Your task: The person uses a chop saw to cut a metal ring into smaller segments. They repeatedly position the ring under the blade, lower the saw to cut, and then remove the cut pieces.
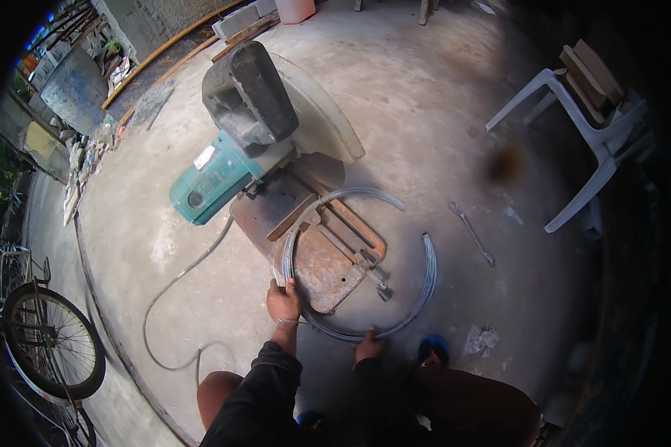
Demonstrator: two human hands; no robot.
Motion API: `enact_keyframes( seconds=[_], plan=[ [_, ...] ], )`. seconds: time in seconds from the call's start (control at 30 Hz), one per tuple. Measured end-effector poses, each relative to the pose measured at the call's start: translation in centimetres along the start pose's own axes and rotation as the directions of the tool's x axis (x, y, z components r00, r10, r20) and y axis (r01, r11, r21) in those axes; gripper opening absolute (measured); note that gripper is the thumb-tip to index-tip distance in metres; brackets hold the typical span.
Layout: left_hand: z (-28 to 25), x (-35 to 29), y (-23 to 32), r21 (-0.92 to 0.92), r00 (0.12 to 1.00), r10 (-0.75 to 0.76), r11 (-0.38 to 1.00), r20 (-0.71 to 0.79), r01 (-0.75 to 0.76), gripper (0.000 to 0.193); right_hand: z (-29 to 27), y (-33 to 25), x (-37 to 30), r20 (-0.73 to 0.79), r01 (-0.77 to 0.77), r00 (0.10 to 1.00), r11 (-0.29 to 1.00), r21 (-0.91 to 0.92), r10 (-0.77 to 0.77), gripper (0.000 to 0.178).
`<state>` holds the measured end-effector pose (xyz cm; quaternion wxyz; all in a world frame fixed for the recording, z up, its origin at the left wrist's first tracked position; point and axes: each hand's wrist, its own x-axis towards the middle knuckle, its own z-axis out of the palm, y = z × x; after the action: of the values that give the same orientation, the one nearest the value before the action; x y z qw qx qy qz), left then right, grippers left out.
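Observation:
An open ring of several grey wires, a wire coil [427, 287], is held in front of me with its gap at the far right. My left hand [283, 302] is closed round its left side. On its near side my right hand [369, 347] grips the same bundle, fingers partly hidden. The coil's far part passes over the rusty base [328, 279] and vise of a cut-off saw. The saw's teal motor [215, 177] and black handle housing [257, 93] stand beyond, to the left. Whether the coil touches the base, I cannot tell.
A wrench [472, 233] lies on the concrete floor, right of the coil. The saw's cord [173, 281] snakes along the left. A white plastic chair [593, 138] lies at the far right; a bicycle wheel [52, 339] stands at the left. Crumpled plastic [482, 340] lies near my foot.

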<state>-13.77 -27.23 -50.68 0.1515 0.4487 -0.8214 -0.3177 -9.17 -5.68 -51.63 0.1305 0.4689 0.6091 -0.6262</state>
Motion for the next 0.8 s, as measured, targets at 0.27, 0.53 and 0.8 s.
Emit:
enact_keyframes(
  seconds=[0.27,0.53,0.8],
  plan=[
    [-0.5,-1.6,2.3,0.165,0.999,0.049,0.985,0.003,-0.048,0.072,-2.4,-1.1,3.3,-0.258,0.081,0.915,0.768,-0.635,-0.310,0.056],
    [-2.3,-1.9,2.5,0.128,0.994,-0.081,0.989,0.074,0.071,0.059,-0.2,-22.7,-1.5,-0.176,0.844,0.468,0.497,-0.202,-0.866,0.045],
    [-2.5,-2.3,3.4,0.050,0.996,-0.067,0.997,0.052,0.064,0.058,6.3,-48.3,-29.6,0.402,0.755,-0.600,-0.655,0.000,-0.692,0.051]
  ],
)
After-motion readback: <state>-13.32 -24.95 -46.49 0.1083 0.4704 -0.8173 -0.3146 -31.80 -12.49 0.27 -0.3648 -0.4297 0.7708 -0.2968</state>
